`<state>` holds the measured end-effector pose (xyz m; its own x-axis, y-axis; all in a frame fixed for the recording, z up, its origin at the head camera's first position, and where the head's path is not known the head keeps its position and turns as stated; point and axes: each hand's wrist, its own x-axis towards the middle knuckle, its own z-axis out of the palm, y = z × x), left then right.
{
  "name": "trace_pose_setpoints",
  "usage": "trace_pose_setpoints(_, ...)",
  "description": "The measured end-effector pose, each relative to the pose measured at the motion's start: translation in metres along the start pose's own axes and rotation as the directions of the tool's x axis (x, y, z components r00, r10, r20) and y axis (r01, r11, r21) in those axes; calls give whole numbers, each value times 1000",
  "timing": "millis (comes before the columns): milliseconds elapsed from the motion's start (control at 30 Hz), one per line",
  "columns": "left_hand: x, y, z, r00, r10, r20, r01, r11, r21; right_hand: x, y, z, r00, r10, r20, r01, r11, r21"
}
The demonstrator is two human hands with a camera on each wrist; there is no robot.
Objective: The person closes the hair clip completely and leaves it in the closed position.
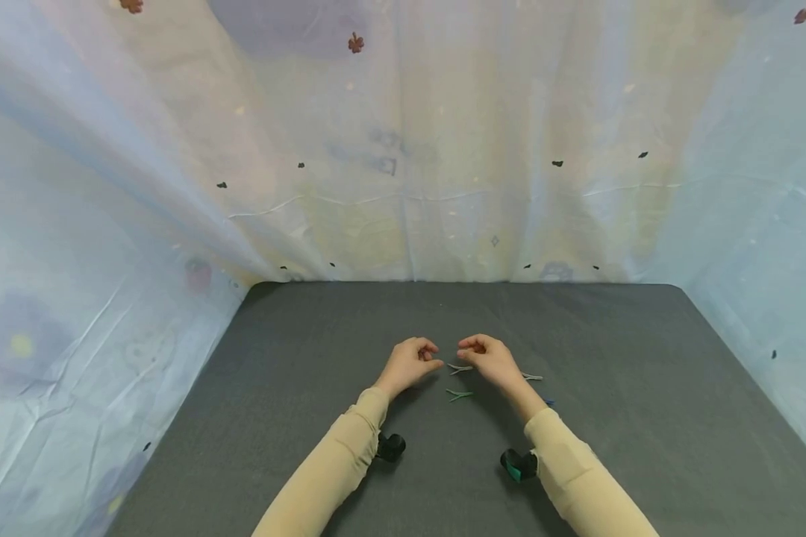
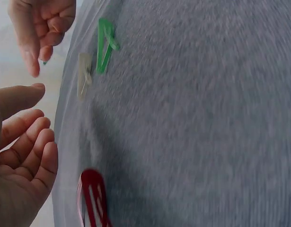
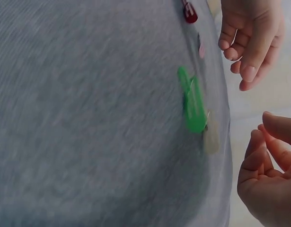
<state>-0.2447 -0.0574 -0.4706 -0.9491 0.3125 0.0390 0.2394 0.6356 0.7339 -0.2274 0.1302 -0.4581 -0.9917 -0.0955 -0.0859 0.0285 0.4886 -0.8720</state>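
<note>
Hovering over the table (image 1: 443, 492), left hand (image 1: 407, 365), right hand (image 1: 493, 362), each grip apart, green clip (image 3: 195, 112) and pale clip (image 3: 211, 138) nearby

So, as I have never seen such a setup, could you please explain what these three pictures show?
There is no machine, just a person's bare left hand and right hand, close together over a dark grey surface. The wide picture comes from a camera on the head, looking forward and down. The other two come from a left wrist camera and a right wrist camera, so the hands appear close up. On the surface lie small clips, among them a green clip, a cream clip, a red clip and a pink clip. The left hand holds nothing visible. A tiny green speck shows by the right hand, so I cannot tell whether that one holds something.
</note>
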Motion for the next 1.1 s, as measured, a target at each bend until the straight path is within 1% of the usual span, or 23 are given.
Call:
trace_pose_setpoints(167,4,4,11,999,8,42,-8,1000,3,-1,11,-4,1000,12,21,-11,1000,-23)
trace_pose_setpoints(300,5,5,16,997,-1,79,3,1000,-18,-2,17,-6,999,27,42,-26,999,-24)
trace_pose_setpoints(400,6,5,17,996,-14,94,16,1000,-25,-2,21,-6,998,41,52,-39,999,-36)
trace_pose_setpoints(600,7,2,21,995,-12,102,11,1000,6,-3,28,-5,996,70,58,-67,997,-47)
trace_pose_setpoints(800,10,3,24,993,-26,111,24,999,20,-2,27,-4,996,82,34,-79,995,-65)
trace_pose_setpoints(1000,13,4,26,995,-10,94,3,997,79,-2,27,-1,996,83,10,-82,992,-91)
trace_pose_setpoints(1100,14,5,27,996,-3,94,-7,995,104,-3,28,0,997,73,3,-72,991,-115)
